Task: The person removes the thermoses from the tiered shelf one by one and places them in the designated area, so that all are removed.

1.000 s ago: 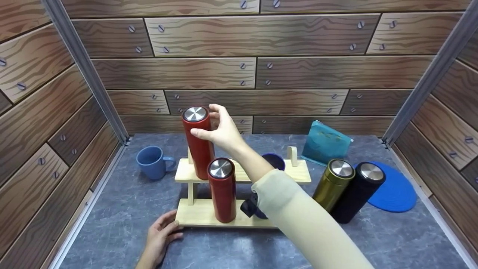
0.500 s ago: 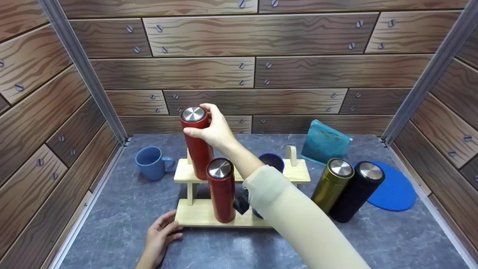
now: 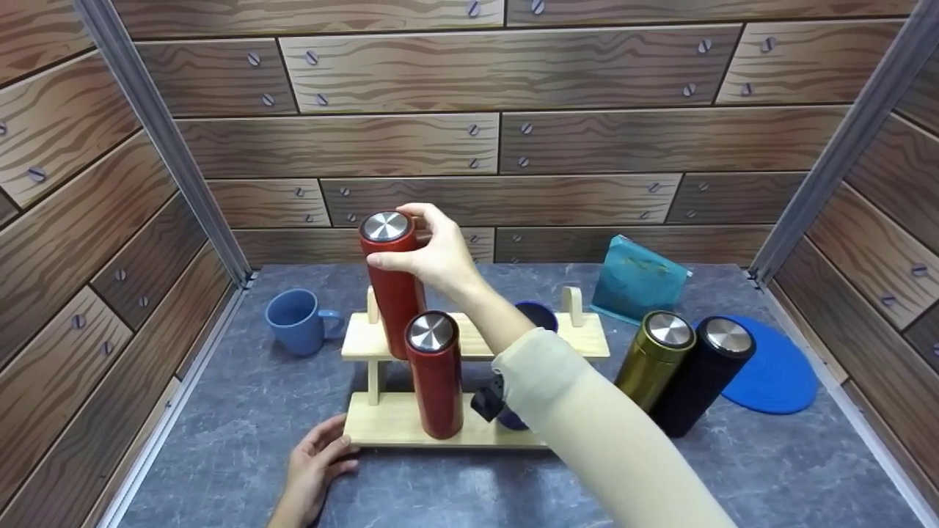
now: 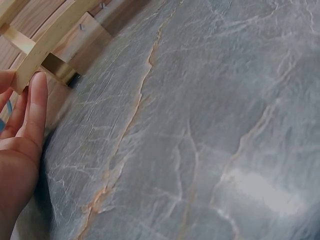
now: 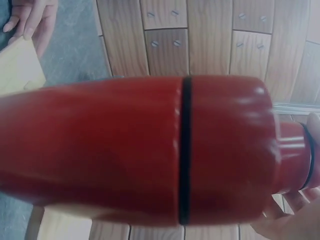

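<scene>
Mug [image 3: 296, 319] of blue ceramic stands farthest left on the grey marbled tabletop [image 3: 242, 411]. The left hand [image 3: 312, 469] lies flat on that tabletop, fingers straight and relaxed, fingertips touching the front left corner of the two-tier pale wooden rack [image 3: 396, 422]. The right hand [image 3: 433, 253] has its grip curled round the cap end of a tall red steel-capped flask [image 3: 392, 293], whose base meets the rack's upper shelf near its left end. A second red steel-capped flask [image 3: 435, 374] stands upright on the lower shelf. Right of the rack stand an olive-gold flask [image 3: 655, 359] and a black flask [image 3: 700, 378], just beside each other, before a round blue mat [image 3: 777, 378] and a teal pouch [image 3: 638, 282].
</scene>
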{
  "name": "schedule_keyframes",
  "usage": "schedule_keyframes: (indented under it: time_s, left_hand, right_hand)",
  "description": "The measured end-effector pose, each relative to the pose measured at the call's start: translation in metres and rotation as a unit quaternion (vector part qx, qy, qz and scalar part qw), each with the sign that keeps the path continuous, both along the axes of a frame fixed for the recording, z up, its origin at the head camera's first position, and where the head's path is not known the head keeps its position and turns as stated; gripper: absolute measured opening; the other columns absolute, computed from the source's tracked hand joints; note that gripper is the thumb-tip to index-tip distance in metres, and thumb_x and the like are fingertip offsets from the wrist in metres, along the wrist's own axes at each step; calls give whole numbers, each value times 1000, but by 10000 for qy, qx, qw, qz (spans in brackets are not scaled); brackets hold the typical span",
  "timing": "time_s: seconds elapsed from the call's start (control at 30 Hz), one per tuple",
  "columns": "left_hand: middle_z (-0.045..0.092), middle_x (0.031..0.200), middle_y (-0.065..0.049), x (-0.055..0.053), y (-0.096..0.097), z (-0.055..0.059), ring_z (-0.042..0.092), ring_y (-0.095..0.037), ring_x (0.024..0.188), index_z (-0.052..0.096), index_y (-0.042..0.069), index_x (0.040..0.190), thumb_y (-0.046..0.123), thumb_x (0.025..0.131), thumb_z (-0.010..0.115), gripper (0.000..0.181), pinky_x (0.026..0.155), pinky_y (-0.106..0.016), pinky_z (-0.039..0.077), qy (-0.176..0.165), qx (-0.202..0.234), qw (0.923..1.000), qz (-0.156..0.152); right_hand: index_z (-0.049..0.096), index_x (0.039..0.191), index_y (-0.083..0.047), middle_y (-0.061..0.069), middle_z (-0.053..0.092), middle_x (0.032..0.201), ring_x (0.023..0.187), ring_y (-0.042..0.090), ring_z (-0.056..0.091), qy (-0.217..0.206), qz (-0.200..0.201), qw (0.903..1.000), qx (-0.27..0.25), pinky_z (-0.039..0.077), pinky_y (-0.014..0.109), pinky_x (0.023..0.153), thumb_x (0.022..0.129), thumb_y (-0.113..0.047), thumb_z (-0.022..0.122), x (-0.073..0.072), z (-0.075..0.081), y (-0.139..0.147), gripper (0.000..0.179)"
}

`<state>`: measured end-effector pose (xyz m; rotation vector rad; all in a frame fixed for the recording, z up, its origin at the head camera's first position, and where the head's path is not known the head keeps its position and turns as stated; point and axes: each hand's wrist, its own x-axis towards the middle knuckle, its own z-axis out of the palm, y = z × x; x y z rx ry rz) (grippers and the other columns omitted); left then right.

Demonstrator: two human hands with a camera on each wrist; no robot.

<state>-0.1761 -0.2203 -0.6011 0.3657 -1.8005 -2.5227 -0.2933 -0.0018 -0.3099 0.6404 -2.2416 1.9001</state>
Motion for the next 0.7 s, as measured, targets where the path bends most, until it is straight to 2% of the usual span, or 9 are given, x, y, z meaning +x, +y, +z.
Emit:
schedule_keyframes:
  time_s: [0.27,0.43,0.7]
  left_hand:
    - [62,109,-9,0,-1,-1,63,-26,80,49,-5,127,2,82,67,49,64,-37,58,-18,-5,10000,45]
    - [63,107,-7,1,-1,-1,63,-27,80,52,-3,125,2,82,67,46,64,-37,58,-25,6,10000,62]
    - [62,109,-9,-1,0,-2,63,-27,80,50,-5,127,2,81,68,51,65,-37,58,-69,4,9999,130]
  right_hand:
    - [55,122,-8,7,59,106,91,22,61,-141,-155,9995,-248,54,32,74,62,-17,86,2,5,21,69]
    - [56,122,-10,6,58,108,93,23,59,-41,-230,9995,-218,53,34,76,62,-17,87,3,8,34,68]
    - [55,123,-11,7,57,110,95,25,58,-170,-242,9979,-576,55,38,72,62,-13,86,6,11,63,68]
